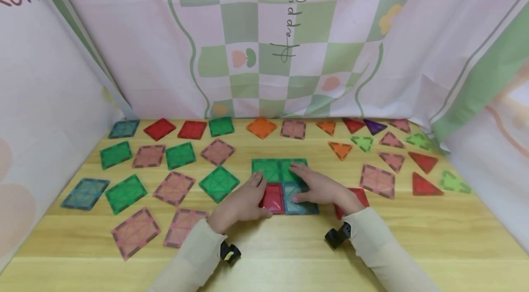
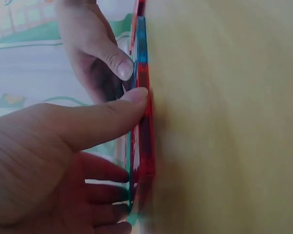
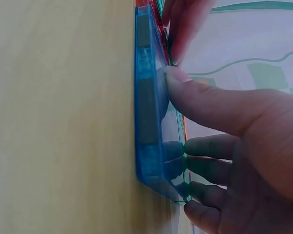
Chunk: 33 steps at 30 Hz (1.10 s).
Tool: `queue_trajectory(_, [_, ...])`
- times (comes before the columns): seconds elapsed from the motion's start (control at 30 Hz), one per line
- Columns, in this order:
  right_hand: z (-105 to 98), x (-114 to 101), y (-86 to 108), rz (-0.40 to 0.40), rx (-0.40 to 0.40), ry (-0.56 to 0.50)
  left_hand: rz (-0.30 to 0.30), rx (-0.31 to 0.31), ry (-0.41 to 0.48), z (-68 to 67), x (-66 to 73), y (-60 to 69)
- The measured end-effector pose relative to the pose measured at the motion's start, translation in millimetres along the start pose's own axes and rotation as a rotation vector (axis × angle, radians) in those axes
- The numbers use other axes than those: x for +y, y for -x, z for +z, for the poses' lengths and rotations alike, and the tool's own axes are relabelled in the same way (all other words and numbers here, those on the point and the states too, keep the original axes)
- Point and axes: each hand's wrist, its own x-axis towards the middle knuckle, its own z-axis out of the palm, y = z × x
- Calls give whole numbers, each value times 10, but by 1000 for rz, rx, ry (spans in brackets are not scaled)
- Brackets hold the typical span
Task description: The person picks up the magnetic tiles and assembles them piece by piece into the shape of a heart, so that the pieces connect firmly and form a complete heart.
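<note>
Four-tile block on the table: two green square magnetic tiles (image 1: 266,169) at the back, a red square tile (image 1: 274,200) at front left and a blue square tile (image 1: 303,204) at front right, edges together. My left hand (image 1: 244,200) lies at the block's left side, its thumb touching the red tile's front edge in the left wrist view, its fingers by the side. My right hand (image 1: 322,186) rests over the right side, thumb on the blue tile (image 3: 154,107) and fingers reaching onto the right green tile. The fingers of both hands are relaxed.
Loose square tiles, such as a green one (image 1: 219,183) and a pink one (image 1: 174,188), lie to the left. Triangles, including a red one (image 1: 425,185), lie to the right. Another red tile (image 1: 360,196) is partly under my right wrist. A patterned curtain (image 1: 239,21) hangs behind.
</note>
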Motion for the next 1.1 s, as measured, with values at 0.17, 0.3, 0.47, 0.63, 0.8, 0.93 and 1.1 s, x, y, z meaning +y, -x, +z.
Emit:
queue_trajectory(0.17, [-11, -19, -23, -12, -1, -4, 1, -10, -15, -10, -17, 0])
queue_trajectory(0.3, [-10, -23, -34, -27, -4, 5, 4, -23, -23, 3, -22, -8])
queue_trajectory(0.47, [0, -14, -17, -17, -11, 24, 10, -38, -27, 17, -19, -19])
queue_trajectory(0.63, [-3, -20, -26, -26, -1, 31, 1, -34, -36, 3, -16, -22])
queue_trajectory(0.8, [-12, -30, -31, -20, 2, 38, -2, -48, -53, -3, -10, -31])
queue_trajectory(0.93, [-11, -33, -34, -15, 4, 42, -4, -65, -54, -2, -5, -34])
queue_trajectory(1.1, [13, -27, -32, -14, 3, 40, -13, -77, -44, 0, -2, -26])
